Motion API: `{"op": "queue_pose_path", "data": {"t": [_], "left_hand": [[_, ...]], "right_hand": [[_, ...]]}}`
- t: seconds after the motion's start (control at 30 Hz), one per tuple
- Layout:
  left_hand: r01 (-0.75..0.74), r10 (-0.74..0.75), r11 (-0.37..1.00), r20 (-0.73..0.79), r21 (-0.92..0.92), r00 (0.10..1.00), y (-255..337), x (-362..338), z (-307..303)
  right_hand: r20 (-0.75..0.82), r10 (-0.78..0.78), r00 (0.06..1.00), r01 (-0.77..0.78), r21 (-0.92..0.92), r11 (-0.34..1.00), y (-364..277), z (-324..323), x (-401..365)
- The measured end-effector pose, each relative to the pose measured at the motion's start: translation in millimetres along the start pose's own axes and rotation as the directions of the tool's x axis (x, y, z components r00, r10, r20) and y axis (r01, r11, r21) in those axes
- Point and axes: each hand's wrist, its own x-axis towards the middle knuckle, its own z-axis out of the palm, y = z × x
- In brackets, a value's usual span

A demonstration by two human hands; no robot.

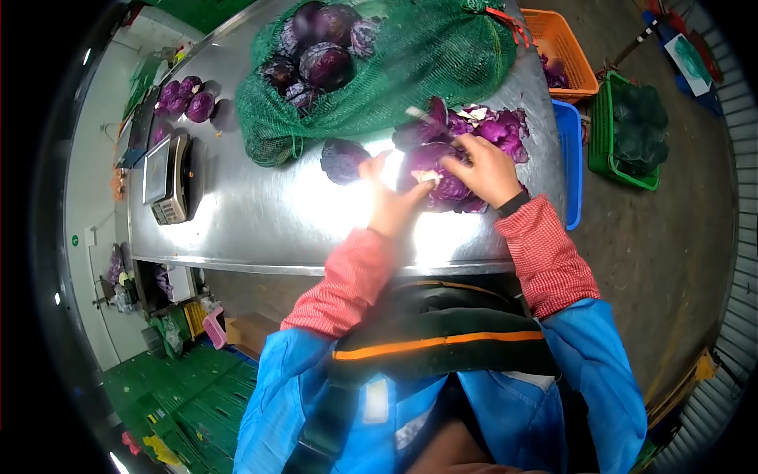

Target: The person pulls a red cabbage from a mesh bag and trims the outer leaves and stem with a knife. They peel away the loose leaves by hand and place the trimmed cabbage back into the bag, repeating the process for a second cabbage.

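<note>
A red cabbage (433, 158) with a pale cut stem lies among its loose purple leaves (505, 134) near the table's right side. Bent over the cabbage's right side, my right hand (487, 170) has its fingers and thumb closed on an outer leaf. My left hand (392, 199), smeared by motion, is at the cabbage's left side with the fingers apart; its thumb overlaps the pale stem. One dark loose leaf (344, 161) lies just past the left fingertips. Behind it all, a green mesh sack (442, 63) holds several red cabbages (325, 65).
On the steel table (268, 225) stand a weighing scale (167, 180) and, farther back at left, several small red cabbages (187, 100). Orange (572, 47), blue (570, 158) and green (636, 178) crates line the floor at right. Green plastic pallets (193, 395) lie at lower left.
</note>
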Motion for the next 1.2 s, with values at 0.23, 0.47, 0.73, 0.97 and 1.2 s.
{"op": "queue_pose_path", "data": {"t": [0.23,0.47,0.73,0.97,1.2], "left_hand": [[-0.015,0.019,0.996,0.044,-0.086,0.999,10.1,-13.4,23.7],[-0.249,0.247,0.968,0.161,-0.006,0.955,1.2,18.3,15.0],[-0.077,0.077,0.997,-0.071,0.007,0.994,23.8,-8.8,66.1],[-0.165,0.119,0.976,0.282,0.145,0.952,-12.2,75.3,51.7],[-0.122,0.042,0.975,0.384,0.185,0.922,-11.6,96.5,56.0]], "right_hand": [[-0.120,0.308,0.944,-0.328,-0.211,0.921,69.3,4.1,-20.0],[0.123,0.230,0.965,-0.236,0.037,0.971,33.0,-9.6,-26.0],[0.111,0.322,0.940,-0.329,0.051,0.943,27.4,2.7,-37.5],[-0.016,-0.049,0.999,0.042,-0.280,0.959,26.2,-33.9,-28.4],[0.045,-0.110,0.993,0.119,-0.381,0.917,50.4,-11.4,-18.4]]}}
